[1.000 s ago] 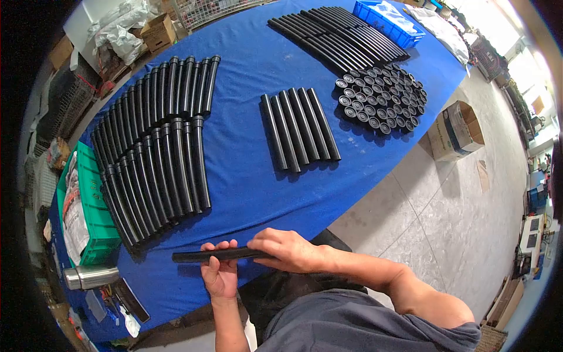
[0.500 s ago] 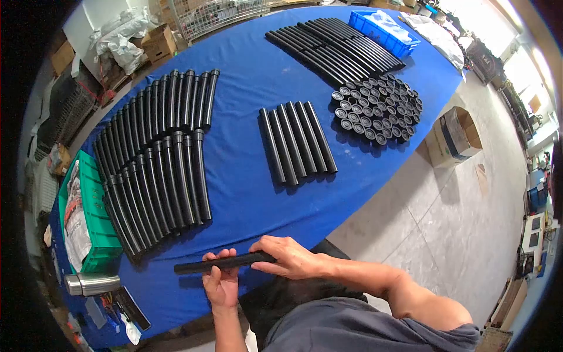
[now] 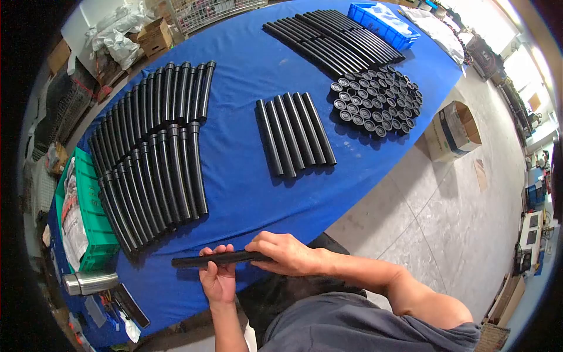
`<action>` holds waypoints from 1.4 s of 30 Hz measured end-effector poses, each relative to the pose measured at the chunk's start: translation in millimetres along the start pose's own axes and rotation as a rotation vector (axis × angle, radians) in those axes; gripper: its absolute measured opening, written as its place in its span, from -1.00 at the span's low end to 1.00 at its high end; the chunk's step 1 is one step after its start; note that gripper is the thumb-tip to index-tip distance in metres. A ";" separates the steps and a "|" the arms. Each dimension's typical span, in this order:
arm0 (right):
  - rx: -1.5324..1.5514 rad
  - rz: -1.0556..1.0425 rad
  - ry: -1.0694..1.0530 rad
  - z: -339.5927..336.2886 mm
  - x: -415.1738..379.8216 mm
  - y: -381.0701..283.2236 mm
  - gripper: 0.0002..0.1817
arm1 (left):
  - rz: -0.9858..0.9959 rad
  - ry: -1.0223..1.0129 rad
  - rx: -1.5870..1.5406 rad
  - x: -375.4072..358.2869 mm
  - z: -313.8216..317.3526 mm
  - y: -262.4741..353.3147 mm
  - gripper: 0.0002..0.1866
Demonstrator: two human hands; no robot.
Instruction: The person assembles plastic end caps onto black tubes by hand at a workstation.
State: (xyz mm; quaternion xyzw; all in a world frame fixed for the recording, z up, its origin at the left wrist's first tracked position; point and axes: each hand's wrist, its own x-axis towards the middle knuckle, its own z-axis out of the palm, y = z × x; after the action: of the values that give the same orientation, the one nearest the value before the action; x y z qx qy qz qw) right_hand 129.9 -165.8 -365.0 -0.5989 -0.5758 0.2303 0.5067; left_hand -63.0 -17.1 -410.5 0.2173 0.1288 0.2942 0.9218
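Note:
A black tube point(image 3: 190, 261) lies level across both hands at the near edge of the blue table. Palm up, my left hand point(image 3: 218, 277) holds its middle between thumb and fingers. My right hand point(image 3: 284, 253) wraps the tube's right end and hides it. Beyond the hands, several loose black tubes point(image 3: 296, 132) rest side by side on the cloth. To the left, two rows of black tubes with collared ends point(image 3: 158, 176) are lined up. Round black caps point(image 3: 375, 102) sit grouped at the right, below more thin tubes point(image 3: 334, 41).
A green crate point(image 3: 97, 217) stands at the table's left edge, with a metal flask point(image 3: 91, 283) and small tools point(image 3: 120, 305) nearer. At the far end is a blue bin point(image 3: 384, 28). An open cardboard box point(image 3: 448, 138) stands on the floor.
The view has shifted slightly, so the table items appear a little higher and further left. Both hands still hold the tube, which now looks closer to level.

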 end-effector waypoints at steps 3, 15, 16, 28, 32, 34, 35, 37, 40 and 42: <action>0.076 0.125 -0.030 -0.9 -0.7 4.0 -0.54 | 0.007 -0.017 0.046 -0.1 3.2 -0.2 -0.63; 0.044 0.056 0.099 3.7 0.8 5.4 -0.56 | -0.006 0.017 0.068 1.7 6.2 -0.8 -0.63; -0.006 -0.011 0.117 7.4 0.1 7.1 -0.57 | -0.008 0.006 0.054 2.2 6.1 -0.5 -0.63; -0.154 -0.115 0.063 7.1 -5.6 7.8 -0.54 | -0.027 0.005 0.039 2.2 5.0 0.8 -0.63; 0.247 0.425 -0.115 -10.8 5.1 -2.0 -0.55 | -0.002 0.000 0.113 1.8 8.1 -1.1 -0.63; 0.184 0.382 -0.089 -8.7 5.1 -1.4 -0.54 | -0.014 0.006 0.103 3.5 10.1 -0.8 -0.64; 0.009 0.148 0.005 1.7 -1.9 4.7 -0.53 | -0.024 0.014 0.073 3.5 9.9 0.1 -0.64; -0.128 -0.078 0.083 7.5 -7.4 7.6 -0.52 | -0.030 0.009 0.034 2.2 6.8 0.5 -0.65; -0.026 -0.031 0.025 -2.1 -2.6 0.9 -0.55 | -0.022 -0.020 0.032 1.6 1.1 1.4 -0.66; -0.056 -0.015 0.013 -1.8 -3.8 4.1 -0.57 | -0.015 -0.017 0.056 2.8 3.4 0.1 -0.66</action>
State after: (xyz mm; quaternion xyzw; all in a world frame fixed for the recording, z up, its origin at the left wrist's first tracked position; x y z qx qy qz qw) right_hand 132.5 -169.1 -369.1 -0.6100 -0.5832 0.2060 0.4952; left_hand -59.6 -16.4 -407.7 0.2444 0.1307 0.2816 0.9186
